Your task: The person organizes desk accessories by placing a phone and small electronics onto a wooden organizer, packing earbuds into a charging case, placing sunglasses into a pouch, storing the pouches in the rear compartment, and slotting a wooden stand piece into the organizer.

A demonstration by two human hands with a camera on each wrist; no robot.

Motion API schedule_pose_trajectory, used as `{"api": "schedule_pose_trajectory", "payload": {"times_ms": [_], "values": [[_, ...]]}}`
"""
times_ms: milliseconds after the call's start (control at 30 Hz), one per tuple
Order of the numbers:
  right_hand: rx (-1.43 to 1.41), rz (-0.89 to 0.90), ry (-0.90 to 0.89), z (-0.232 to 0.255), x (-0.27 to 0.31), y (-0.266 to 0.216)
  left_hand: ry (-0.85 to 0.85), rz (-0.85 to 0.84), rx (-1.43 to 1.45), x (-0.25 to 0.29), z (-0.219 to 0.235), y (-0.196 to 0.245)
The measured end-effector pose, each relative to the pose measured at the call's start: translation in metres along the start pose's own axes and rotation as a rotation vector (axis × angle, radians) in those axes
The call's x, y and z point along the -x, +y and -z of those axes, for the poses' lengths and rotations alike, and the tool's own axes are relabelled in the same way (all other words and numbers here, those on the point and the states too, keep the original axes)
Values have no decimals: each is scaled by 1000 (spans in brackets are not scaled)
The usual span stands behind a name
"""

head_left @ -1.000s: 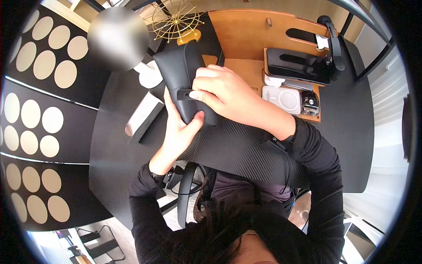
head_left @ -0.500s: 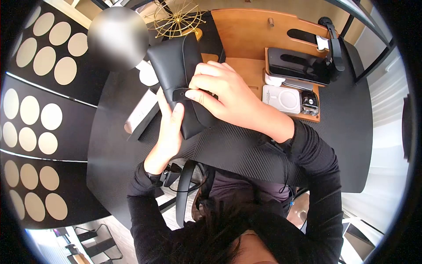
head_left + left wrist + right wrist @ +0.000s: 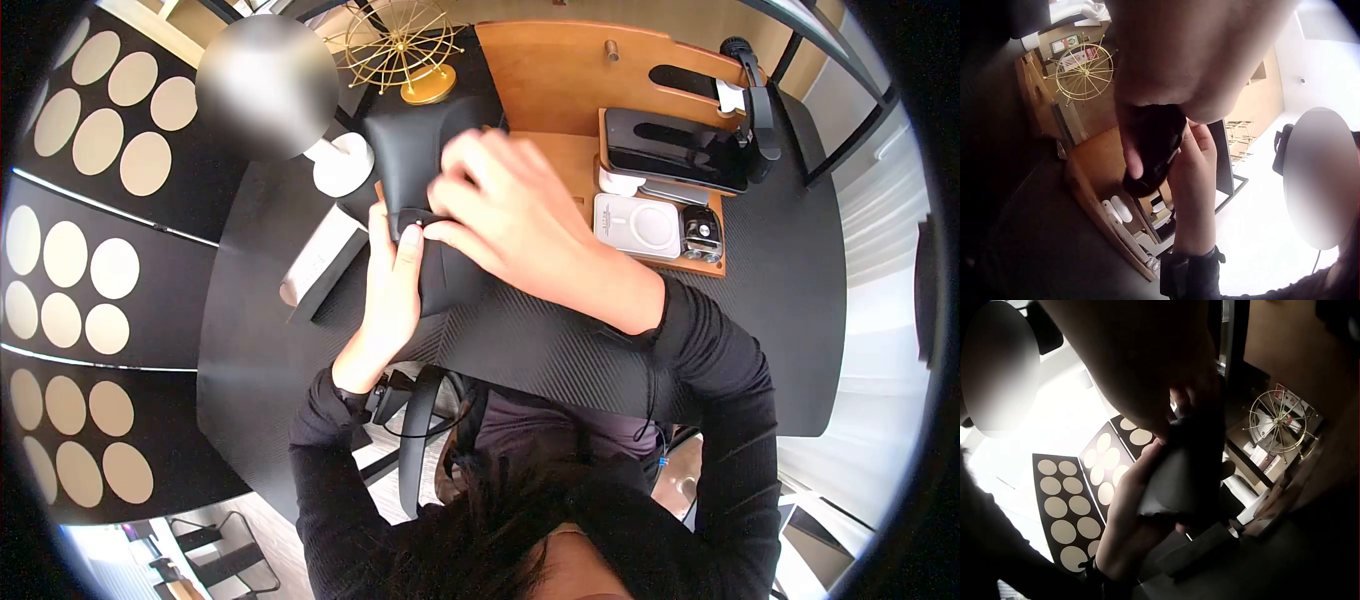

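Note:
A black leather-look case (image 3: 402, 150) with a flap and a short snap tab (image 3: 408, 216) is held above the desk. My left hand (image 3: 390, 295) grips its left side, thumb lying up against the tab. My right hand (image 3: 525, 210), partly blurred, reaches over from the right with curled fingers, its thumb tip at the tab's end, and covers much of the flap. In the left wrist view the case (image 3: 1157, 150) is dark between both hands. From the right wrist, one end of the case (image 3: 1175, 478) faces the camera, left fingers wrapped round it.
A white box (image 3: 325, 255) lies left of the case, near a white lamp base (image 3: 343, 165). Behind stands a gold wheel ornament (image 3: 400, 45). At right, a wooden organizer (image 3: 545, 80) holds a black glossy case (image 3: 675, 150), a white charger (image 3: 638, 225) and headphones (image 3: 762, 120).
My left thumb has moved from low on the case up to the tab. The case has turned and shifted slightly, while my right hand stays at the tab.

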State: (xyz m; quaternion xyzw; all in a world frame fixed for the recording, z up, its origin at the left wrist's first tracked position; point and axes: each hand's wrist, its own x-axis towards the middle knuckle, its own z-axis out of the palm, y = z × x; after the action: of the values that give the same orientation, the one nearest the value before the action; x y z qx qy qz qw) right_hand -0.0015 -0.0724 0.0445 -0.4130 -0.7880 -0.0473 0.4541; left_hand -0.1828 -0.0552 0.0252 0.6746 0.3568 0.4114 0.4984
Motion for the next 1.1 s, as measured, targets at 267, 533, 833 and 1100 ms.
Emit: {"api": "schedule_pose_trajectory", "payload": {"times_ms": [267,533,833,1100], "values": [[-323,-118,-12,56,-20,32,-253,-101,-362,-5,26,34],[363,-152,87,53,-9,75,-249,203,-1219,-16,180,-45],[683,-14,285,41,-12,96,-12,345,-725,-35,231,-88],[508,72,346,44,-18,95,-163,43,-567,-34,161,-22]]}}
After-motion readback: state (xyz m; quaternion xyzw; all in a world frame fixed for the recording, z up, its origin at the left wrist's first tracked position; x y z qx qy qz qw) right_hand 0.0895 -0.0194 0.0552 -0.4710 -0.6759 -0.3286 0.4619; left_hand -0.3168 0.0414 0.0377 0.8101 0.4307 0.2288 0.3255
